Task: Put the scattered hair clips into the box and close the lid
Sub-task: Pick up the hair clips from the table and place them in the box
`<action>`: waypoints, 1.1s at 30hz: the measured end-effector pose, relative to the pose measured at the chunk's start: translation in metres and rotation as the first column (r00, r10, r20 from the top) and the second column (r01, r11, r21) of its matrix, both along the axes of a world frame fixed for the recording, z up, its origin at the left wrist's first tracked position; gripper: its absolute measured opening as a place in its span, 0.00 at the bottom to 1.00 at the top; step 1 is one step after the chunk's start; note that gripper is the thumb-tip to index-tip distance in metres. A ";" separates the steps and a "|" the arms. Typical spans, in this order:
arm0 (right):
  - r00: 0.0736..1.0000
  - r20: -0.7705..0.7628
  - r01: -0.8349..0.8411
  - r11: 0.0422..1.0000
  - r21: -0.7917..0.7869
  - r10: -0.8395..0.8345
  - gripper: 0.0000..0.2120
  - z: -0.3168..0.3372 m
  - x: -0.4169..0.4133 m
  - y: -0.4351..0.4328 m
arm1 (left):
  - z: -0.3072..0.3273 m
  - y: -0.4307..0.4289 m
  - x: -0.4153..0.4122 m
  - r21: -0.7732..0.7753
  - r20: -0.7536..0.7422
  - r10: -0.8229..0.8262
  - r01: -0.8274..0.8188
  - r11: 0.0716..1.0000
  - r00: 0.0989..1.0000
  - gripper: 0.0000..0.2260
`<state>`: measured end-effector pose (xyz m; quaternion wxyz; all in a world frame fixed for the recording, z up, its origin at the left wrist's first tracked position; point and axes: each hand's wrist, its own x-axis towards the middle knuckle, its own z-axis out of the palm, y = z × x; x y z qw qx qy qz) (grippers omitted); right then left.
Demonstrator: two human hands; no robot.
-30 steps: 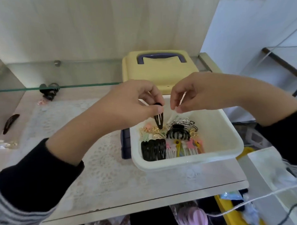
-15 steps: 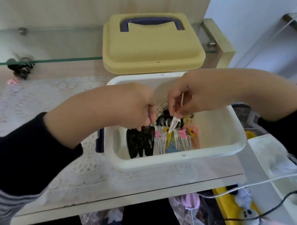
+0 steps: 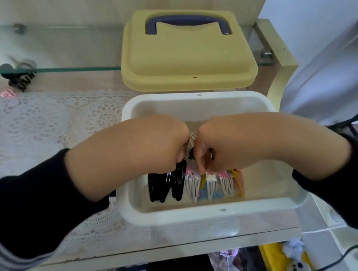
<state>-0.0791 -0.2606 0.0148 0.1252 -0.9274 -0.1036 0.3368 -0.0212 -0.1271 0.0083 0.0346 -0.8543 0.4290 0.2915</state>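
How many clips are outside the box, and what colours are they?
Black clip: 1
Pink clip: 1
Total in view outside the box: 2

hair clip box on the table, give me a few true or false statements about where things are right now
1. The yellow lid is shut on the white box. False: the lid stands open behind the box.
2. Both hands are inside the box. True: the left hand and right hand reach in together.
3. The black snap clips lie at the left end of the row of clips. True.
4. The white clips lie outside the box on the lace mat. False: they are in the box, beside the black ones.
5. A black claw clip lies outside the box at far left. True.
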 end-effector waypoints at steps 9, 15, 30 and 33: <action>0.969 0.138 0.197 0.979 0.057 -0.203 0.08 0.030 -0.008 -0.020 | 0.008 0.010 0.004 -0.117 0.115 0.040 -0.026 0.993 0.993 0.14; 0.875 0.324 0.324 0.933 0.158 -0.358 0.04 0.045 -0.019 -0.028 | 0.032 0.040 0.007 -0.438 0.294 0.096 0.044 0.898 0.951 0.08; 0.343 0.681 0.213 0.760 0.614 -0.647 0.07 0.027 -0.004 0.096 | -0.023 0.138 0.015 -0.929 0.278 0.629 0.036 0.368 0.726 0.09; 0.337 0.708 0.163 0.779 0.606 -0.621 0.08 0.022 0.007 0.134 | -0.041 0.158 0.023 -0.929 0.254 0.707 -0.037 0.369 0.660 0.10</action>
